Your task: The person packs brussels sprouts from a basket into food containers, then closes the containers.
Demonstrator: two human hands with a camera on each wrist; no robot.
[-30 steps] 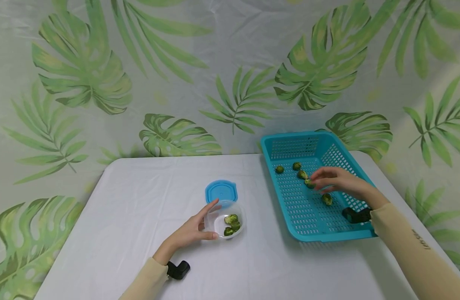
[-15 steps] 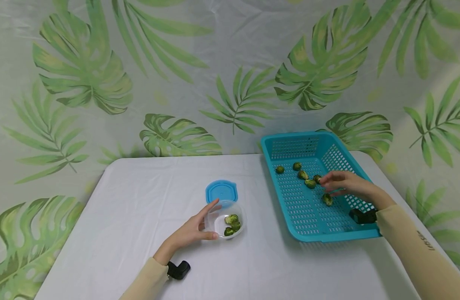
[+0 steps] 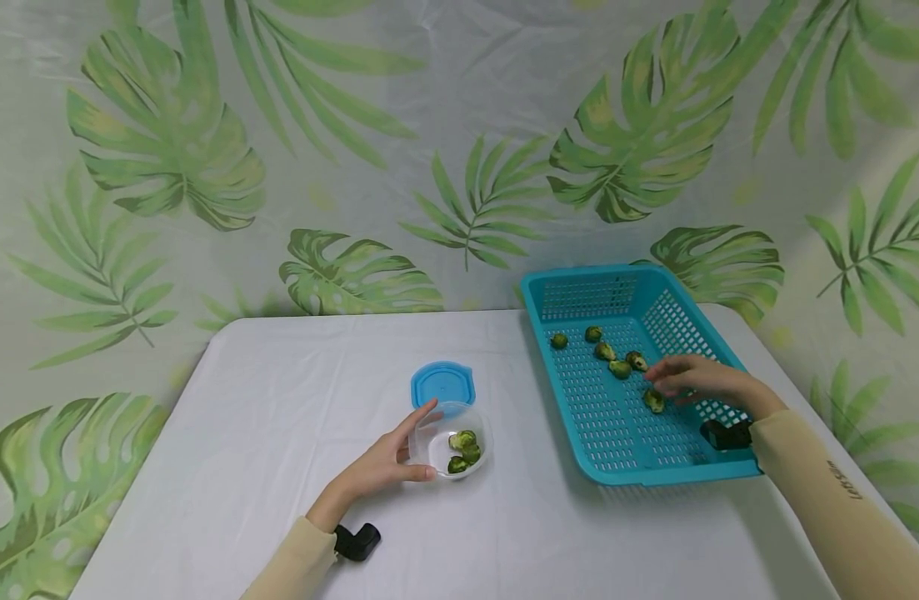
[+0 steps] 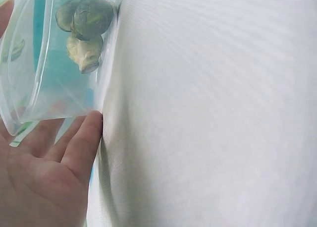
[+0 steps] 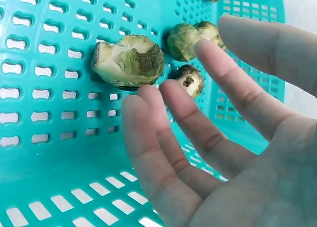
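While turquoise basket (image 3: 672, 477) is standing at right, right hand (image 3: 699, 381) is hovering inside, having drawn back rightward, fingers parted, loosely bent, holding nothing. Left hand (image 3: 377, 467) is holding clear container (image 3: 438, 451), thumb and fingers spread round side. Blue lid (image 3: 442, 381) is lying just beyond. Six basket sprouts (image 3: 619, 368) are staying put, one (image 3: 636, 361) newly uncovered, so transfer is pausing; three container sprouts (image 3: 466, 439) are sitting together.

The basket (image 3: 639, 477) casts a soft, diffuse shadow.
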